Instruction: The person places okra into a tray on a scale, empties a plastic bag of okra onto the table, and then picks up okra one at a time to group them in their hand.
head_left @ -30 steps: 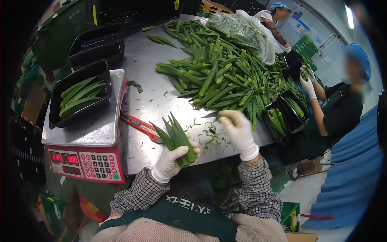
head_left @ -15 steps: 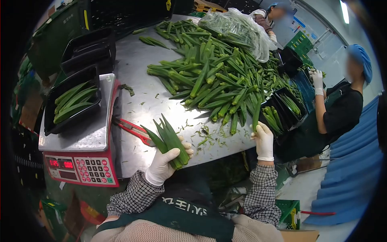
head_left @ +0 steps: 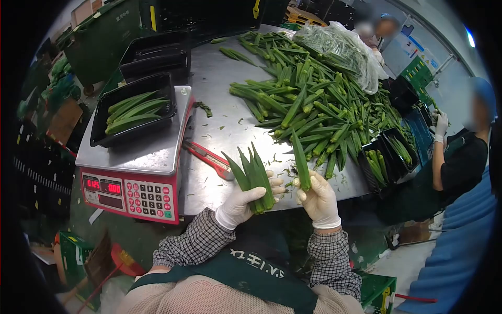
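Note:
Several okra pods (head_left: 255, 175) stand bunched in my gloved left hand (head_left: 241, 205), tips up, thumb across their front. One single okra pod (head_left: 300, 157) is pinched upright by its stem end in my gloved right hand (head_left: 319, 201), a little to the right of the bunch and apart from it. Beyond both hands spreads a large heap of loose okra (head_left: 314, 104) on the metal table (head_left: 219, 136). At the left a black tray (head_left: 133, 131) with a few okra pods rests on the red scale (head_left: 130, 191). A red utility knife (head_left: 209, 159) lies between scale and left hand.
Empty black trays (head_left: 157, 55) are stacked behind the scale. Filled black trays (head_left: 377, 168) stand at the table's right edge. A clear plastic bag (head_left: 340, 52) lies on the heap. A co-worker (head_left: 460, 152) works at the right, and another person (head_left: 377, 36) stands at the far end.
My right hand has moved left from the heap's edge with the okra pod, close to the left hand. The left hand still holds its bunch. The view has shifted, so everything appears further right.

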`<action>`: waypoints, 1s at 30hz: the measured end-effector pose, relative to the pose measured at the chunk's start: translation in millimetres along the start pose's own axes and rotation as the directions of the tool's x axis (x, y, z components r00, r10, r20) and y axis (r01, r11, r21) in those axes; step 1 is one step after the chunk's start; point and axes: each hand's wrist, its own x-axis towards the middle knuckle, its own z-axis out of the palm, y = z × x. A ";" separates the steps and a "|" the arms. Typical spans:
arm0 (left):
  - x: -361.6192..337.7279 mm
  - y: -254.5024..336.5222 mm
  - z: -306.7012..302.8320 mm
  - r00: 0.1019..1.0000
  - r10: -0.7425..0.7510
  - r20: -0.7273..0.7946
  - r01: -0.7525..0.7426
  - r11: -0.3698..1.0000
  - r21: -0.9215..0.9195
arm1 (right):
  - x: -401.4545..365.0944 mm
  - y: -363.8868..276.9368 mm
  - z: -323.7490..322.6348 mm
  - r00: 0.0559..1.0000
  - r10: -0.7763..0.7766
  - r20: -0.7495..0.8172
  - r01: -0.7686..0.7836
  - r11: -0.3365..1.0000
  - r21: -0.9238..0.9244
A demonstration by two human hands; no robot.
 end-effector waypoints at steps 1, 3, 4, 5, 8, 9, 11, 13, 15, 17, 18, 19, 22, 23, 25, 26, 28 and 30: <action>-0.2 -0.1 0.6 1.000 0.000 0.002 0.000 1.000 0.001 | -1.3 0.2 1.0 1.000 0.009 -0.003 -0.009 1.000 0.001; -0.8 -0.2 1.7 1.000 0.009 -0.011 -0.009 1.000 0.002 | -6.0 -3.5 3.0 1.000 0.019 -0.017 -0.019 1.000 -0.001; -0.3 0.0 2.4 1.000 0.006 -0.013 -0.006 1.000 0.003 | -14.1 -10.9 -1.8 0.999 0.020 -0.029 -0.023 0.992 -0.120; -0.6 0.3 3.1 1.000 0.012 -0.013 -0.012 1.000 0.011 | -27.4 -23.0 -11.6 0.999 0.019 -0.045 -0.029 0.971 -0.238; -2.2 -1.9 -1.2 1.000 0.026 -0.015 -0.025 0.996 0.086 | -76.9 -71.0 -50.2 0.990 -0.025 -0.138 -0.057 0.827 -0.559; -0.5 -2.6 -2.7 1.000 0.025 -0.015 -0.024 0.996 0.087 | -87.1 -81.2 -52.9 0.957 -0.135 -0.258 -0.102 0.674 -0.731; -0.7 -3.4 -2.9 1.000 0.014 -0.021 -0.012 0.995 0.098 | -93.7 -94.5 -66.8 0.901 -0.286 -0.327 -0.251 0.271 -0.929; 1.3 -3.5 -0.1 0.999 0.019 -0.037 -0.016 0.997 0.079 | -84.6 -84.7 -76.1 0.833 -0.472 -0.290 -0.208 0.220 -0.953; 1.2 -3.1 2.2 0.998 0.028 -0.055 -0.026 0.999 0.039 | -62.0 -71.2 -83.1 0.816 -0.571 -0.086 -0.098 0.011 -0.995; 1.1 -4.5 -0.9 0.998 0.033 -0.045 -0.032 0.999 0.035 | -32.1 -57.5 -88.9 0.800 -0.594 -0.086 -0.128 -0.028 -0.991; 1.6 -5.4 -2.6 0.998 0.038 -0.041 -0.037 0.999 0.038 | -18.2 -52.5 -83.5 0.803 -0.588 -0.097 -0.186 -0.094 -0.978; 2.1 -5.5 -3.4 0.998 0.047 -0.036 -0.046 0.998 0.040 | -4.0 -48.6 -76.9 0.807 -0.581 -0.103 -0.240 -0.163 -0.957; 1.2 -5.5 -2.8 0.998 0.054 -0.037 -0.053 0.998 0.040 | 11.7 -42.1 -81.4 0.821 -0.565 -0.084 -0.307 -0.312 -0.899; 1.2 -4.5 -1.8 0.998 0.048 -0.035 -0.046 0.997 0.059 | 13.3 -42.0 -87.3 0.816 -0.577 -0.024 -0.293 -0.378 -0.878; 0.0 -3.3 0.5 0.998 0.044 -0.041 -0.040 0.996 0.085 | -12.7 -57.9 -69.4 0.775 -0.615 -0.147 -0.348 -0.220 -0.911; -0.5 -2.7 -0.4 0.998 0.045 -0.040 -0.041 0.995 0.094 | -29.8 -62.0 -77.3 0.748 -0.656 -0.102 -0.309 -0.208 -0.928; 0.7 -4.8 -1.4 0.999 0.028 -0.025 -0.025 0.994 0.107 | -59.0 -68.3 -74.7 0.732 -0.625 -0.271 -0.260 0.111 -0.959; 0.9 -5.6 0.3 0.999 0.022 -0.027 -0.019 0.993 0.115 | -79.2 -76.0 -55.0 0.740 -0.505 -0.444 -0.216 0.446 -0.868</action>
